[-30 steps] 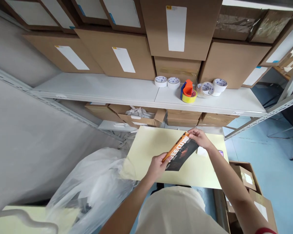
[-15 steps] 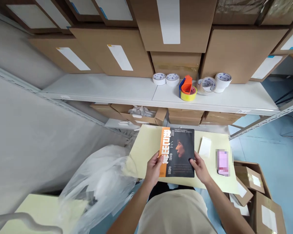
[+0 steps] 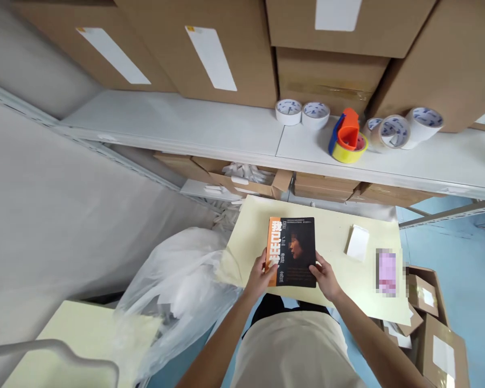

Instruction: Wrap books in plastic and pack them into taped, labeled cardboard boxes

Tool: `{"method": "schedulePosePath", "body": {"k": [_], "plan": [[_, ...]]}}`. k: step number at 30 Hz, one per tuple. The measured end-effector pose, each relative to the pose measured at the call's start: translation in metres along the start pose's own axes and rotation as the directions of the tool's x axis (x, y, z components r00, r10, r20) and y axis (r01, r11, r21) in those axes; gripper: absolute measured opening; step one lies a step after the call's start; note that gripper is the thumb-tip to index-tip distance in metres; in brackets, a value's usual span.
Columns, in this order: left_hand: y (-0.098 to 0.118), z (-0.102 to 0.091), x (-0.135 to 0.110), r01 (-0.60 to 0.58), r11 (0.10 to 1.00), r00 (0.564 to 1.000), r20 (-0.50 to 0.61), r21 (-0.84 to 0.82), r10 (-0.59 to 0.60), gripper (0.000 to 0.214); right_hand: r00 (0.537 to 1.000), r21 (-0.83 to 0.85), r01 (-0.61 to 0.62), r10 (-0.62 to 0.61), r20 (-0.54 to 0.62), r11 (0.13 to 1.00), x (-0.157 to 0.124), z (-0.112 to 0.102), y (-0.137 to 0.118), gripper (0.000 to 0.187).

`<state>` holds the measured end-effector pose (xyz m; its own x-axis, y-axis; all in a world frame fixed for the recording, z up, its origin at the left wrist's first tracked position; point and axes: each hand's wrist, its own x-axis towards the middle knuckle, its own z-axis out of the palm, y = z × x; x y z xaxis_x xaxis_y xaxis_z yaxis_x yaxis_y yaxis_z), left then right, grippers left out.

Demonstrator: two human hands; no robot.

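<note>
Book [image 3: 295,253]: paper cover, smooth, low sheen. Table top [image 3: 331,226]: smooth, matt, pale yellow. Shelf [image 3: 186,121]: smooth light-grey finish, apparently painted metal. Cartons [image 3: 246,48]: matt brown cardboard; labels [image 3: 212,59]: plain white, paper-like. Sealing tape [image 3: 327,90]: glossy film, catching the light from where I stand. Tape dispenser [image 3: 348,132]: smooth, rigid orange and blue plastic. Clear tape roll [image 3: 386,137]: glossy, transparent. Bag [image 3: 178,269]: thin translucent plastic film, wrinkled. Shirt [image 3: 295,345]: soft cream cloth, matt. Floor [image 3: 480,302]: smooth, blue. Curved bar [image 3: 56,345]: smooth, grey; metal or plastic, I cannot tell which.
</note>
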<state>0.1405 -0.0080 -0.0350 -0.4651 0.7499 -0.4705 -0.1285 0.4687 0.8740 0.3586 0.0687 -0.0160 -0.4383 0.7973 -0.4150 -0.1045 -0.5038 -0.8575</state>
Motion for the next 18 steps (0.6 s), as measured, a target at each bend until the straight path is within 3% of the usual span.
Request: {"method": "schedulePosePath", "body": {"k": [8,12,18], "plan": [[-0.030,-0.054,0.065,0.142,0.979,0.989,-0.073,0.150,-0.132,0.061,0.987,-0.182,-0.090,0.064,-0.144,0.979,0.060,0.068,0.072,0.064],[-0.046,-0.072,0.077,0.112,0.970,0.994,-0.023,0.216,-0.109,0.059,0.969,-0.322,-0.113,0.033,-0.244,0.940,0.072,0.083,0.100,0.064],[-0.061,-0.083,0.096,0.015,0.946,1.000,0.007,0.324,-0.018,0.075,0.932,-0.365,-0.117,-0.025,-0.361,0.923,0.081,0.095,0.125,0.067]]}}
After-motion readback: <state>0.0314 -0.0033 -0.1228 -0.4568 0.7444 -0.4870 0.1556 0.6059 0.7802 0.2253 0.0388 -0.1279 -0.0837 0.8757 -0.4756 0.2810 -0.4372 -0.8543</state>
